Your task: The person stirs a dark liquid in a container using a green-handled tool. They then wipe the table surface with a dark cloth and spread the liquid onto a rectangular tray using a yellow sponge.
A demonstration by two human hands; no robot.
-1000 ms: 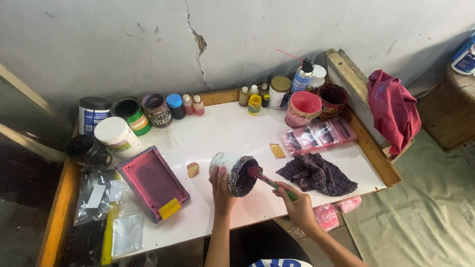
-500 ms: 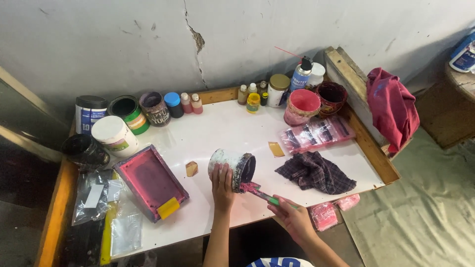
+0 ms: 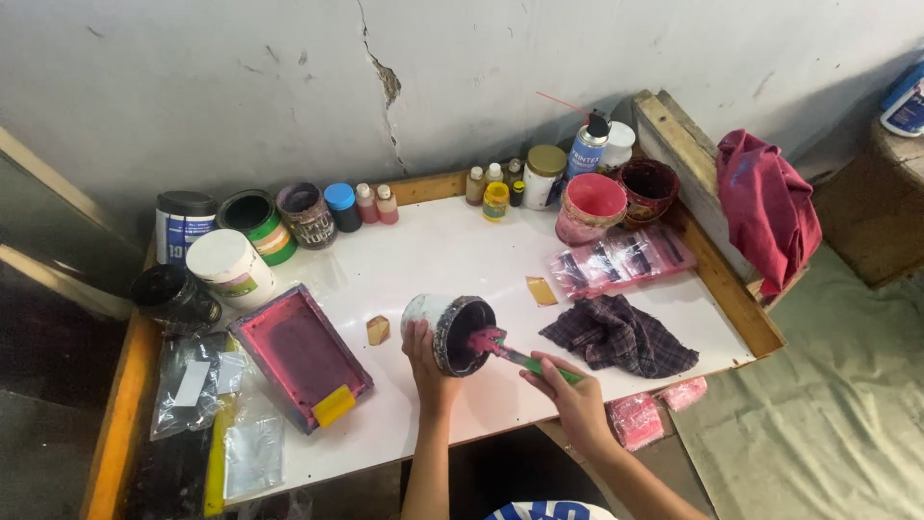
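Observation:
My left hand (image 3: 426,354) grips a stained paint tub (image 3: 449,331), tipped on its side over the white table (image 3: 452,255) with its dark mouth facing right. My right hand (image 3: 570,393) holds a green-handled tool (image 3: 525,359) whose pink-coated tip reaches into the tub's mouth. A framed screen with a pink mesh (image 3: 298,353) lies to the left of the tub, a yellow piece of tape on its near corner.
Jars, tubs and small bottles line the back edge, among them a pink bucket (image 3: 589,207) and a spray can (image 3: 584,149). A dark checked rag (image 3: 619,333), pink packets (image 3: 621,258), plastic bags (image 3: 207,385) and a red cloth (image 3: 765,197) lie around.
The tub has tipped further toward my right hand. The tool's tip has gone from outside the rim into the tub's mouth. Both hands sit slightly lower in view.

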